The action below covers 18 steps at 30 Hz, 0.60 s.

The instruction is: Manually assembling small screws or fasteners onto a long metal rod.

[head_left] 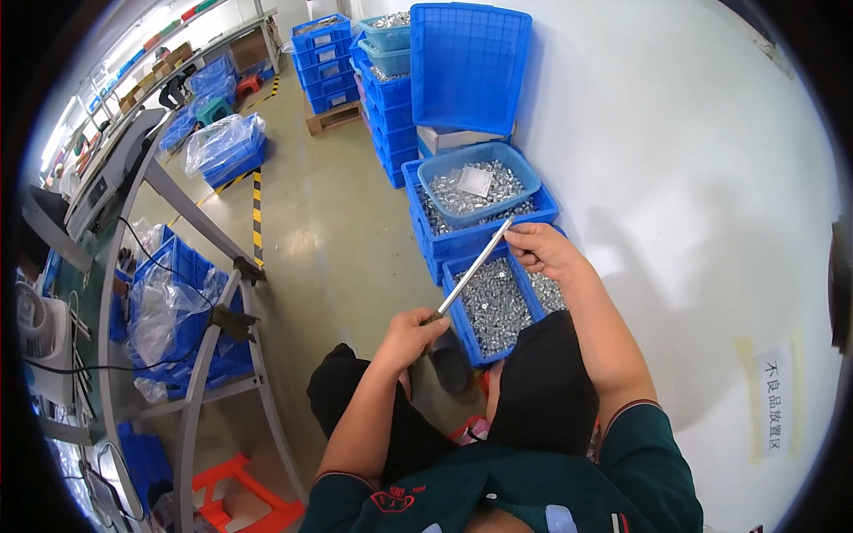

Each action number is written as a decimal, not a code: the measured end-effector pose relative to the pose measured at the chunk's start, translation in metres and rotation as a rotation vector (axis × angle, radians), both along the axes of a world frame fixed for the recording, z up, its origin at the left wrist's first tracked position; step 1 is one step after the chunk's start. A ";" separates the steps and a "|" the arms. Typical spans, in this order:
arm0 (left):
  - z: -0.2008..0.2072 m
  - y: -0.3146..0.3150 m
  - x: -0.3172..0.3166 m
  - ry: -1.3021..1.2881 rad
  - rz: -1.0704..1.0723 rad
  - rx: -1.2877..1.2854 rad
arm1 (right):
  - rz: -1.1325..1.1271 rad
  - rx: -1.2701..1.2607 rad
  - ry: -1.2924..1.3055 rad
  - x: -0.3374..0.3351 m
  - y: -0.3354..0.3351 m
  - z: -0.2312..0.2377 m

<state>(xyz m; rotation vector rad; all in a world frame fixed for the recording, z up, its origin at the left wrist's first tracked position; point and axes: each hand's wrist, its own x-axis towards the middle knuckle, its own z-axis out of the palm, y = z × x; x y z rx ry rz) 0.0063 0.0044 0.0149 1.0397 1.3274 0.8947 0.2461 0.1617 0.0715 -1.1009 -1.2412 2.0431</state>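
Observation:
A slim silvery metal rod [475, 271] slants between my two hands, its far end up and to the right. My left hand [416, 336] is closed around its lower end, where a darker, handle-like part shows. Near the upper tip, the thumb and forefinger of my right hand [544, 250] are pinched against the rod; any small part between them is too small to make out. Below the rod, a blue bin [451, 306] holds many small silvery metal parts [494, 306]. Just beyond, a light-blue basin [435, 194] of similar parts carries a small clear square piece [475, 181].
The basin rests in a larger blue crate [425, 233]. Behind stand stacked blue crates [391, 133] and an upright blue lid [471, 67]. A white wall [702, 195] borders my right. On my left are a metal-framed workbench [200, 391], bagged crates [173, 311] and an orange stool [244, 497].

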 end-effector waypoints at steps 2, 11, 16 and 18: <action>0.001 0.003 0.002 0.041 -0.027 -0.036 | 0.034 0.016 -0.144 0.005 -0.001 -0.002; -0.026 0.056 0.061 -0.333 -0.078 -0.190 | 0.114 -0.248 0.087 0.024 -0.022 -0.079; -0.050 0.079 0.105 -0.316 -0.104 -0.220 | 0.054 -0.280 0.098 0.030 -0.035 -0.127; -0.056 0.087 0.118 -0.318 -0.120 -0.283 | -0.081 -0.348 0.194 0.038 -0.039 -0.146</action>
